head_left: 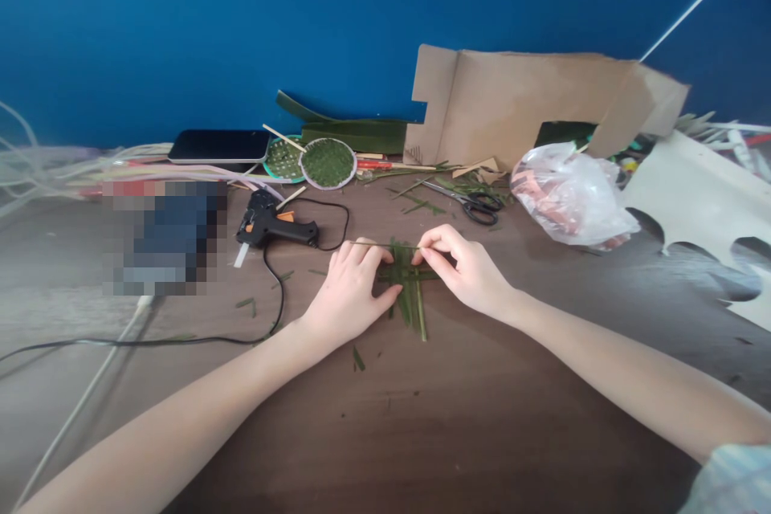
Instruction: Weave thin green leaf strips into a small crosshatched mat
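A small patch of woven green leaf strips (409, 293) lies on the brown table (458, 418) between my hands. My left hand (352, 289) rests on its left side, fingers curled and pressing the strips down. My right hand (463, 265) is closed in a pinch on a thin green strip (385, 244) that runs leftward over the weave. Loose strip ends stick out toward me below the hands.
A black glue gun (274, 226) with its cord lies left of the hands. Scissors (475, 207), a plastic bag (569, 197), round woven discs (328, 162), a phone (220, 146), cut cardboard (530, 104) and leaf scraps sit farther back.
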Motion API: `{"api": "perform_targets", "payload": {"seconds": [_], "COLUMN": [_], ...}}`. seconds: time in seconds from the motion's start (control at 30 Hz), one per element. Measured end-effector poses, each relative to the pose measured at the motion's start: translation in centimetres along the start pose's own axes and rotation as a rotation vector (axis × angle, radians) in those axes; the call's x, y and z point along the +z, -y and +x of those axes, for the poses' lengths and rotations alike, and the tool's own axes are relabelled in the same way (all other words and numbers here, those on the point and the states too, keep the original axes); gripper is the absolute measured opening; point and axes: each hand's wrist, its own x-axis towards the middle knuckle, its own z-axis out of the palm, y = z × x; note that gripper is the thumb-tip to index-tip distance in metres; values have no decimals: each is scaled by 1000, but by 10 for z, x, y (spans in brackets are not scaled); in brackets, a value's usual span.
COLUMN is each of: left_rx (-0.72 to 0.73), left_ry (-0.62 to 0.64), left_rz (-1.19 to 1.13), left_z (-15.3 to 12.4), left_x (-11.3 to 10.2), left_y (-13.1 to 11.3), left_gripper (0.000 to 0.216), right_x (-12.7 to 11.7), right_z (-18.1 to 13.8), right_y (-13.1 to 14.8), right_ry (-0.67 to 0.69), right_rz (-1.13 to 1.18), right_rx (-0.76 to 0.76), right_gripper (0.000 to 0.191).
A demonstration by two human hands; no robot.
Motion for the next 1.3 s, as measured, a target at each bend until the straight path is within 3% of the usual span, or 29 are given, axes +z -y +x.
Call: {"api": "perform_targets", "payload": {"seconds": [0.27,0.4,0.47,0.6,0.73,0.97,1.3], "left_rx": [-15,15,78,343,441,411,319], "left_ry": [27,13,-15,-50,-6,94,146], "left_rz": [-39,-24,8,135,244,291,255], "left_z": [2,3,3,-6,-22,-30,-31], "left_x": [-3,-5,-7,-9,-3,8,9], "left_y": [-1,1,1,-11,-28,-31,-31], "left_gripper": [21,21,20,29,42,54,58], "right_x": [-1,-1,-1,-2,-3,-11,-16], "right_z": [-1,-2,-1,1,3,7,13], "right_y": [1,-3,-6,-11,-11,-4,-10], "right_ry": [-22,-108,-160,-174,-137,-71,85], "right_rz": [-1,112,158,164,152,-73,-221], "right_rx": [4,29,46,36,49,65,38], "right_gripper": [5,7,10,14,19,9,17]}}
